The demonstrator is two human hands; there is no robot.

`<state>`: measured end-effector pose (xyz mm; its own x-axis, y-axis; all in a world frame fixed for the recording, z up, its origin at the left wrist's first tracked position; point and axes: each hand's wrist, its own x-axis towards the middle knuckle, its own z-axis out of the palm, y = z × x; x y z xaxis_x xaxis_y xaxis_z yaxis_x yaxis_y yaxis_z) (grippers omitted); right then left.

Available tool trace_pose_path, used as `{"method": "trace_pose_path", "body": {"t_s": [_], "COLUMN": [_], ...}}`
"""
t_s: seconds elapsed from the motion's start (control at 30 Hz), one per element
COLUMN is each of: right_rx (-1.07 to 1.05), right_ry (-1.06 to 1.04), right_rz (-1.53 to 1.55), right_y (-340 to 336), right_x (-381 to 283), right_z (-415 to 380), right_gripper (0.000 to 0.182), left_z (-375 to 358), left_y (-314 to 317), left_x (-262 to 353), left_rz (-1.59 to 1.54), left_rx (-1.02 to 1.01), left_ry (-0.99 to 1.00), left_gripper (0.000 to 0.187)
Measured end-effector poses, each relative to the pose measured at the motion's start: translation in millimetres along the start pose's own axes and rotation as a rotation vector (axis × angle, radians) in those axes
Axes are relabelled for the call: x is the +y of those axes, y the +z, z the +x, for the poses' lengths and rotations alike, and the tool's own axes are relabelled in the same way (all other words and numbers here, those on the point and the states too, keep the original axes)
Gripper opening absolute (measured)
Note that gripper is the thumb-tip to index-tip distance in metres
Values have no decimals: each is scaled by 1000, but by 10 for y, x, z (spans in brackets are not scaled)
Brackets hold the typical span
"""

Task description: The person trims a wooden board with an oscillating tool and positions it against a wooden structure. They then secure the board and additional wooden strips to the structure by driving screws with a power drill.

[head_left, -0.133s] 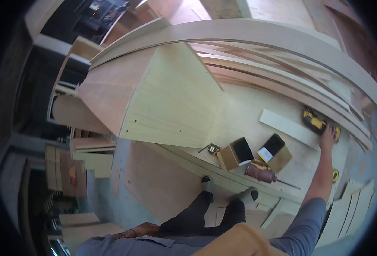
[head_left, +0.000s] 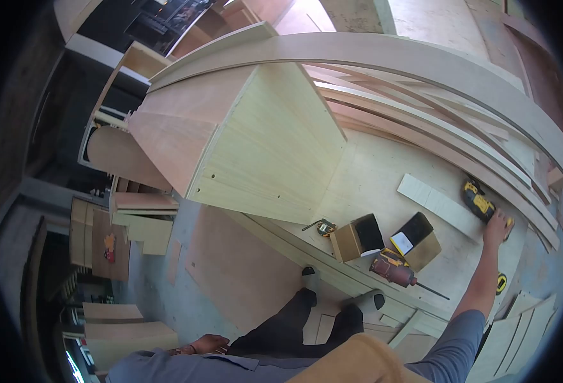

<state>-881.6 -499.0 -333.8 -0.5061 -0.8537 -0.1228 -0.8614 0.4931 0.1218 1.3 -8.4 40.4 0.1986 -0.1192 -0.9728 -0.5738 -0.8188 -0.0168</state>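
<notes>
My right hand [head_left: 497, 230] is stretched out to the far right of the bench, its fingers wrapped round one end of a yellow-and-black cordless power tool [head_left: 478, 200]. The tool's exact kind is hard to make out; it lies against the stacked strips. Just left of it is a pale wood strip [head_left: 437, 205]. My left hand [head_left: 211, 344] hangs low beside my thigh, fingers loosely apart and holding nothing. A dark red drill [head_left: 393, 270] with a long bit lies nearer to me, beside two small open cardboard boxes [head_left: 351, 242] [head_left: 427, 250].
A large plywood box [head_left: 262, 147] stands on the bench [head_left: 370, 159]. A long curved board [head_left: 383, 48] spans its top, above stacked wood strips [head_left: 434, 121]. One tape measure [head_left: 325, 228] lies by the boxes, another [head_left: 501, 283] near the right edge. Panels [head_left: 517, 332] lean at lower right.
The view has shifted slightly, so the bench and box sit a little further right. My right hand stays on the power tool. My left hand's fingers show more clearly.
</notes>
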Motion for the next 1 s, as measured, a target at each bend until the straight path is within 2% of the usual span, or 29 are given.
{"method": "trace_pose_path", "body": {"t_s": [0.03,0.07,0.13,0.17,0.23,0.3,0.37,0.4,0.43,0.5,0.53,0.57,0.6,0.63,0.67,0.7,0.73,0.77,0.8,0.83,0.9,0.93,0.97,1.0], "right_rx": [-73,-75,-64,-44,26,-8,-65,-46,-27,-277,-53,154,12,-128,16,-130,-52,32,71,87,88,191,275,249], "right_ry": [10,5,-121,-130,-287,-366,-438,-460,-479,-257,-395,-558,-487,-373,-499,-409,-482,-548,-607,-610,-620,-633,-584,-531], "right_rz": [-62,-96,-84,-88,-3,102,287,347,407,572,585,638,598,652,651,776,707,636,657,676,716,632,616,667], "right_y": [-107,-190,-294,-434,-715,-1047,-1373,-1463,-1596,-2204,-1789,-1688,-2237,-2788,-2829,-3093,-3186,-3279,-3778,-3930,-3911,-4038,-4071,-4068], "right_x": [284,553,648,702,744,715,715,684,690,542,732,796,652,451,436,290,167,42,-240,-472,-848,-1134,-1361,-1551], "right_z": [-32,-123,-166,-184,-312,-411,-527,-574,-611,-880,-804,-854,-1175,-1525,-1710,-1985,-2236,-2485,-2939,-3256,-3792,-4102,-4373,-4567], "right_gripper": [72,72,83,83,81,78,66,61,57,52,55,55,55,55,56,58,59,59,58,57,54,44,34,28], "left_z": [-13,58,292,275,173,402,367,342,281,59,-33,-21,-31,-126,-259,-349,-427,-514,-609,-684,-686,-856,-839,-594], "left_y": [193,283,173,210,203,80,96,135,165,235,315,442,543,638,733,818,912,987,1051,1134,1310,1326,1321,1398], "left_x": [44,-59,-394,-319,-185,13,638,999,1422,2299,2676,2980,3264,3535,3793,4032,4254,4472,4680,4845,5053,5104,5040,4918], "left_rz": [-197,-202,44,29,-53,545,349,322,209,53,7,-82,-167,-214,-255,-294,-330,-335,-457,-567,-819,-883,-820,-896], "left_rx": [72,39,-112,-112,35,193,440,557,541,486,451,336,222,75,-80,-190,-311,-341,-444,-547,-594,-439,-310,-269], "left_ry": [-216,-222,-74,-59,70,350,420,581,653,863,999,1028,1053,1054,1052,1052,1047,1058,953,837,822,746,699,723], "left_gripper": [46,46,43,43,38,34,31,33,34,37,38,38,37,39,42,52,64,64,75,89,94,85,76,81]}}
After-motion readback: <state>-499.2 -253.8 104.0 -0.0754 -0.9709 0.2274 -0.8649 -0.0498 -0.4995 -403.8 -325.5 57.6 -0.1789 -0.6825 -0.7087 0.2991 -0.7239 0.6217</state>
